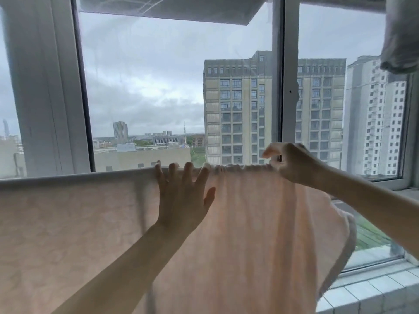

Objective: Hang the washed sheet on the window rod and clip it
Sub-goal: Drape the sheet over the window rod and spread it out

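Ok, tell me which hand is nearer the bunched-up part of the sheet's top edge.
Right. The right hand is at the bunched stretch of the sheet, fingers curled at its end. The left hand lies flat on the smoother part, further left.

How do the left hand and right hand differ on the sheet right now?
The left hand lies flat with fingers spread over the sheet at the rod; the right hand is curled, pinching the bunched top edge. Fabric lies smooth left of the left hand, gathered toward the right hand. Both touch the top edge.
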